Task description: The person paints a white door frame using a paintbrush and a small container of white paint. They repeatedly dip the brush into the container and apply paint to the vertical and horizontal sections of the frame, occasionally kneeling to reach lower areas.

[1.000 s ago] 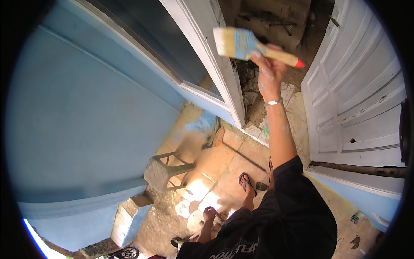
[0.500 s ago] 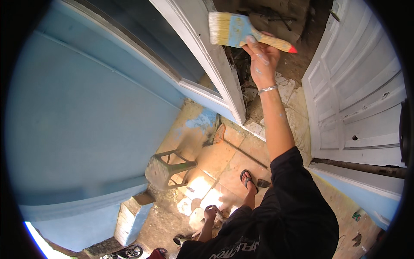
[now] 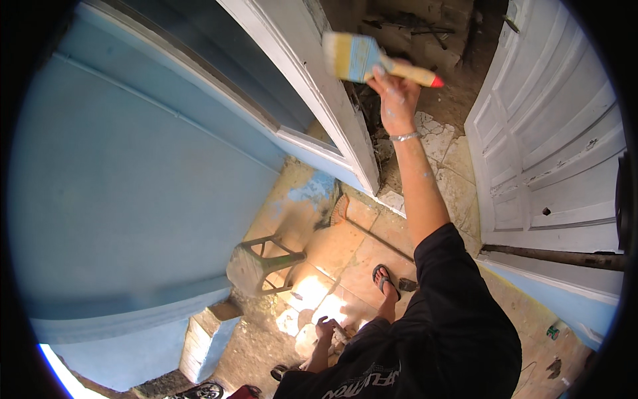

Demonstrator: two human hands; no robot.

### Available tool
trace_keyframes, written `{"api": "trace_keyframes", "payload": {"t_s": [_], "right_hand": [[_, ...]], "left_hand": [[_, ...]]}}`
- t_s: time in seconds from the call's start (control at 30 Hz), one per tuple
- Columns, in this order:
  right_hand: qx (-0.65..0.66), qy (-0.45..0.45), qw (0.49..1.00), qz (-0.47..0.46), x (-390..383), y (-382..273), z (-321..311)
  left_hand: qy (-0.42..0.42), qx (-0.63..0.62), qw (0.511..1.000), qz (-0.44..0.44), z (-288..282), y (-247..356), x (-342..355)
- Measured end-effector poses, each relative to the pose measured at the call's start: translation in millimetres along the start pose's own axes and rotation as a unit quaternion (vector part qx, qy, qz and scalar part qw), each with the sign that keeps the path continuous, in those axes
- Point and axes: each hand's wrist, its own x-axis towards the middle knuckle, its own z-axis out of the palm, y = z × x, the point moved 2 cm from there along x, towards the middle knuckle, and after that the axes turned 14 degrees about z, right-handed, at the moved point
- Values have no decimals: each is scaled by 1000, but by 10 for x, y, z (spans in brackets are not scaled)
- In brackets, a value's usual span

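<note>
Crosswise, the right hand [image 3: 399,100] grips a paintbrush [image 3: 359,58], bristles [image 3: 339,55] pointing left, handle [image 3: 413,72] slanting right and slightly down.

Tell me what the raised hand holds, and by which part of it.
The right hand holds a paintbrush by its handle, close to the blue band.

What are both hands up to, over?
Right hand raised, gripping paintbrush. Left hand low, grip unclear. White frame beside paintbrush in view; contact unclear.

right arm [image 3: 426,189] stretched upward, right grip [image 3: 398,96] curled closed; left arm [image 3: 319,355] lowered, left grip [image 3: 324,328] small in view.
</note>
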Motion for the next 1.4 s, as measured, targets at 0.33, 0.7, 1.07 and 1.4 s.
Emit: {"api": "trace_keyframes", "payload": {"t_s": [0.33, 0.7, 1.07, 1.4], "right_hand": [[-36, 25, 997, -62, -41, -220, -113], [-90, 90, 992, -4, -622, 92, -443], [-155, 51, 986, 18, -412, -90, -338], [-50, 18, 997, 59, -191, 80, -356]], "left_hand": [[-8, 8, 1000, -6, -28, -58, 54], [-11, -24, 999, -25, -97, -31, 158], [6, -28, 1000, 3, 111, 439, 61], [50, -25, 998, -1, 311, 668, -166]]}}
